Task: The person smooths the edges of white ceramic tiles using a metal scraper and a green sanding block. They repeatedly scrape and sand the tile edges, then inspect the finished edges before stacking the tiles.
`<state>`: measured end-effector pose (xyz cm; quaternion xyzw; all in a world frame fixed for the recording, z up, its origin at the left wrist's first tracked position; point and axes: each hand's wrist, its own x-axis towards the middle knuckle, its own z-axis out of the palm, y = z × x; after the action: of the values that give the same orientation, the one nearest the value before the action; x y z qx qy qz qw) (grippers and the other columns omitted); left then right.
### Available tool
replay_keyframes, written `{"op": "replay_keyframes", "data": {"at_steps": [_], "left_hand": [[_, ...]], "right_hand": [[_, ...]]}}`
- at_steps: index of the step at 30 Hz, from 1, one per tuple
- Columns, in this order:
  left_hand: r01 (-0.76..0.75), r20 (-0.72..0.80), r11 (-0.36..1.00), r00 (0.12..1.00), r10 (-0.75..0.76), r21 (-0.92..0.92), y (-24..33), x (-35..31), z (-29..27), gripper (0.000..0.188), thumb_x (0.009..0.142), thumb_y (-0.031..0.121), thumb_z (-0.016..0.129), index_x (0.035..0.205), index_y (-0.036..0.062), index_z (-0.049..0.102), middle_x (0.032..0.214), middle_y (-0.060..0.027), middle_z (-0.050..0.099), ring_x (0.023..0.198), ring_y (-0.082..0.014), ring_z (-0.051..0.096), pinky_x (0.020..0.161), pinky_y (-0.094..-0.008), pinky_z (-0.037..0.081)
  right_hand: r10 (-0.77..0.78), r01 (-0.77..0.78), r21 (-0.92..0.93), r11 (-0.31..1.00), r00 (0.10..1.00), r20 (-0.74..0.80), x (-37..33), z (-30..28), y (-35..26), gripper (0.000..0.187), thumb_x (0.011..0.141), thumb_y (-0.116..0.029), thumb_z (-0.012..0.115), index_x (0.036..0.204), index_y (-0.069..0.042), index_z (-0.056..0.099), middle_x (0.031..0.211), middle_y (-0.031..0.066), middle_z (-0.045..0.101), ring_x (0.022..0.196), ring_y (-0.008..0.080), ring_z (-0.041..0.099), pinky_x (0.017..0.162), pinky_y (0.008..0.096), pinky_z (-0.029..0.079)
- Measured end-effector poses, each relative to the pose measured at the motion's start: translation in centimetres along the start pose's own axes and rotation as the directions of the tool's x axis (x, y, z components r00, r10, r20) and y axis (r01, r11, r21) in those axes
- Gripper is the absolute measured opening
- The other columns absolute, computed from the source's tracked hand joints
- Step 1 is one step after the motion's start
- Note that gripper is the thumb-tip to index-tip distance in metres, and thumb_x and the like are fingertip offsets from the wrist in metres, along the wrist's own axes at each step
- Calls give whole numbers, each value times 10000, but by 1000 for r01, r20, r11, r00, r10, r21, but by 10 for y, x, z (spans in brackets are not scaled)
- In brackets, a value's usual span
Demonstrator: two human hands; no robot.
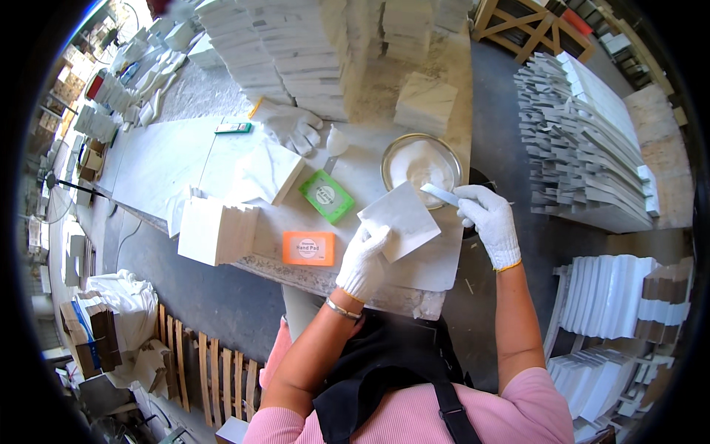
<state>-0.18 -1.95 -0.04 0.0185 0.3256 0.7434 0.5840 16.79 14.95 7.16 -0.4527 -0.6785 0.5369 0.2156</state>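
My left hand [364, 260], in a white knit glove, grips a square white stone tile [408, 223] at its near-left edge, thumb on top. The tile lies level or slightly raised over the worktable; I cannot tell whether it touches. In my right hand [488, 220], also gloved, is a flat pale-blue blade, like a scraper [439, 194]. Its tip points left, over the near rim of a round metal bowl [384, 167]. White powder or paste [423, 163] fills part of that bowl. A green hand pad [326, 197] and an orange hand pad [308, 248] lie left of the tile.
Stacked white tiles [214, 231] stand at the table's [159, 166] near-left edge, beside a paper-covered block [270, 174]. Farther back are an empty glove [287, 124], a small white bottle [336, 140] and tall slab stacks [296, 55]. Stone strips [584, 126] are piled at right.
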Motion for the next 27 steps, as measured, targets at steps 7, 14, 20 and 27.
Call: {"op": "replay_keyframes", "data": {"at_steps": [7, 14, 20, 27], "left_hand": [[-4, 4, 1000, 1000, 4, 3, -2, 1, -5, 504, 941, 169, 675, 1388, 60, 468, 1261, -31, 570, 1161, -175, 562, 1036, -341, 448], [0, 1, 999, 1000, 0, -33, 0, 0, -1, 483, 942, 151, 672, 1376, 66, 475, 1242, -30, 575, 1151, -172, 565, 1031, -337, 449], [3, -11, 999, 1000, -4, -32, 0, -1, 0, 470, 943, 137, 665, 1371, 70, 482, 1231, -29, 577, 1136, -172, 570, 1021, -336, 454], [-5, -8, 1000, 1000, 5, 0, -1, 1, -2, 554, 938, 150, 676, 1426, 40, 438, 1276, -48, 567, 1156, -171, 560, 1033, -342, 451]], "right_hand": [[50, -51, 19, 999, 998, 40, 1, 5, -8, 249, 905, -147, 613, 1104, -42, 718, 796, 20, 681, 641, 50, 573, 544, 192, 386], [106, -110, 53, 993, 992, 67, 1, 4, -5, 257, 912, -124, 610, 1113, -14, 724, 823, 51, 697, 671, 79, 606, 587, 221, 461], [118, -120, 86, 989, 993, 29, -2, 1, -3, 262, 918, -147, 617, 1128, -22, 710, 805, 32, 687, 651, 59, 590, 557, 199, 402], [111, -113, 113, 987, 994, 27, -11, 2, -11, 283, 914, -167, 627, 1145, -25, 710, 820, 41, 693, 681, 69, 598, 586, 206, 414]]}}
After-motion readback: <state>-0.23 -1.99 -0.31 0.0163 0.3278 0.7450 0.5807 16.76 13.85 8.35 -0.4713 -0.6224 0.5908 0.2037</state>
